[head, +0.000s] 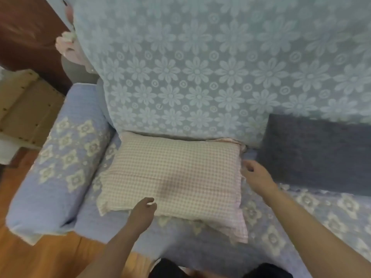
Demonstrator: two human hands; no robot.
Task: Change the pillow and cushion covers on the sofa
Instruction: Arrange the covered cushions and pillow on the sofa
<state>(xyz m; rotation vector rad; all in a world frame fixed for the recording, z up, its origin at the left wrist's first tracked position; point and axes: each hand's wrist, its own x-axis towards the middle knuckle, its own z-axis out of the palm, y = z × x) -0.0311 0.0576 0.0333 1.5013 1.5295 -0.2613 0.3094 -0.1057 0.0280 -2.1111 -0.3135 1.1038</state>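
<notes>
The sofa (pixel 60 177) fills most of the view, its seat and arm under a lilac quilted throw with pale flower shapes, its back draped in a blue-green cloth (pixel 220 67) printed with white daisies, probably laid there to protect the upholstery. The cloth hides the backrest entirely, so whether more cushions sit behind it cannot be told. A dark grey cushion (pixel 317 153) leans against the back on the right, part of it tucked under the hanging cloth and part cut off by the frame edge. The pillow (pixel 170 173), in a pink-and-cream check cover, lies flat on the seat in the corner beside the sofa arm, its long side toward the person, an easy reach for both hands. Its right end looks loose and frilled, which suggests the cover's opening is there, though blur keeps the seam unclear. The right hand (pixel 255 173) sits at that right edge with fingers loosely curled; it seems to touch the frill, but whether it pinches any fabric I cannot tell. The left hand (pixel 143 209) rests at the pillow's near edge, fingers bent, thumb and fingertips close together, and a grip cannot be confirmed either. A pale pink bundle (pixel 68 49) peeks from behind the cloth at upper left, too hidden to identify.
</notes>
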